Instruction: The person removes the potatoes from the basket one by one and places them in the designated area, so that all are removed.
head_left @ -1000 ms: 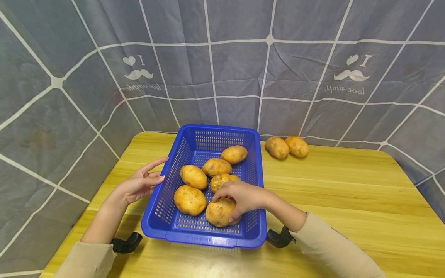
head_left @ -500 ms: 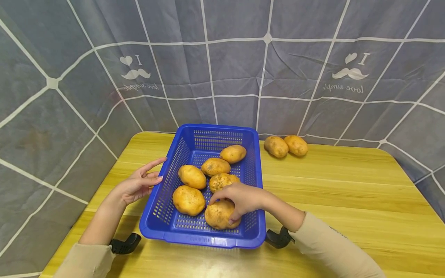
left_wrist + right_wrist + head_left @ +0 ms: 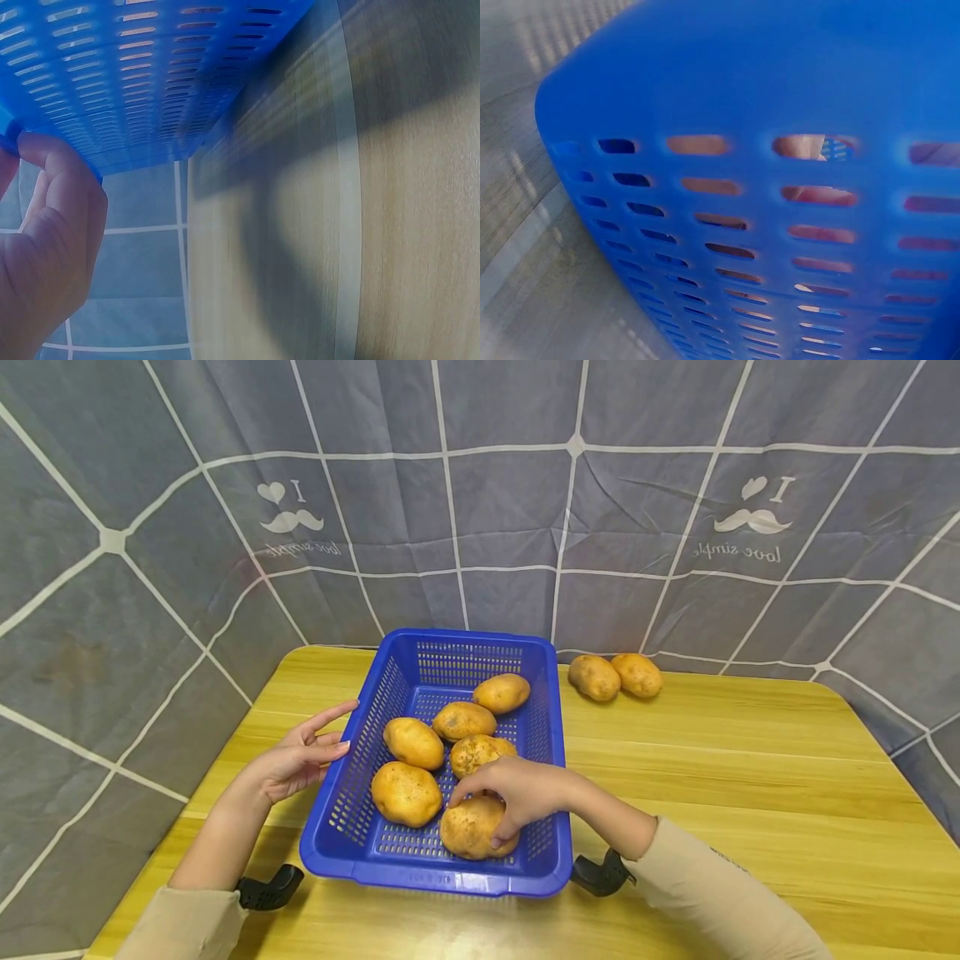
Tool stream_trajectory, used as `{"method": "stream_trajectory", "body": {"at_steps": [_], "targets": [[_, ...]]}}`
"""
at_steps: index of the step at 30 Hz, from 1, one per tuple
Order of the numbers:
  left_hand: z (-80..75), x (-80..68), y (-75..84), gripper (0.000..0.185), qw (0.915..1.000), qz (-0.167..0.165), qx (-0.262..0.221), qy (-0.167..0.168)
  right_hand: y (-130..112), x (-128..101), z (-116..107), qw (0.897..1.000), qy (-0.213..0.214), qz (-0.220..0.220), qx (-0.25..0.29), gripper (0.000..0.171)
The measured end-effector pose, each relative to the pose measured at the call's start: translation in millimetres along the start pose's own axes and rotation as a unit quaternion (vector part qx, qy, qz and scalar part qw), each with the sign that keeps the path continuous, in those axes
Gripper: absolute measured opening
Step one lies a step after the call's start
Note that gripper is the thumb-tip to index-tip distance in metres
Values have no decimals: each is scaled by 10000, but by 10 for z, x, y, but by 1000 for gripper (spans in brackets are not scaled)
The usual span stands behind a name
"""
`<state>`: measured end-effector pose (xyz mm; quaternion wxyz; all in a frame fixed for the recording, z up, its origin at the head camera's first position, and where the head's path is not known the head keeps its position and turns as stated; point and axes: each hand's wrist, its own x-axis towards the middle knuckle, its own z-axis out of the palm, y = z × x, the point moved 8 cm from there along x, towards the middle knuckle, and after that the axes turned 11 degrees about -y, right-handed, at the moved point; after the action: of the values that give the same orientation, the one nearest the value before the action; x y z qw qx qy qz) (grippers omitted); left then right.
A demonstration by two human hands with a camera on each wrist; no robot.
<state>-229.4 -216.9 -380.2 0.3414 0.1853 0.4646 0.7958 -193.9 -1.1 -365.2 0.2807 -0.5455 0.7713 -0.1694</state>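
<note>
A blue slotted basket [image 3: 352, 793] stands on the wooden table [image 3: 750, 793] and holds several potatoes. My right hand [image 3: 517, 789] reaches over the basket's right rim, fingers curled round the nearest potato [image 3: 471, 828] at the front. My left hand [image 3: 300, 758] rests with straight fingers against the outside of the basket's left wall [image 3: 142, 82]. In the left wrist view the hand [image 3: 49, 247] touches the rim. The right wrist view shows only the basket wall [image 3: 780, 210] close up.
Two more potatoes [image 3: 615, 677] lie on the table behind the basket's right corner, by the grey checked cloth backdrop [image 3: 525, 510]. Bare tabletop stretches to the right of the basket.
The right hand and the front potato have barely shifted inside the basket. The left hand stays on the basket's left wall.
</note>
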Motion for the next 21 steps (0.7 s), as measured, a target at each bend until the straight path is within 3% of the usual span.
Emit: {"method": "stream_trajectory", "body": {"at_steps": [12,21], "targets": [[15,6,4,52,10000,-12,-22,-39,4,-39,-58,9983,232,-131,516,58],[25,7,7,51,10000,-10,-9,-57,36,-77,-96,9867,244,-192,1597,59]]}}
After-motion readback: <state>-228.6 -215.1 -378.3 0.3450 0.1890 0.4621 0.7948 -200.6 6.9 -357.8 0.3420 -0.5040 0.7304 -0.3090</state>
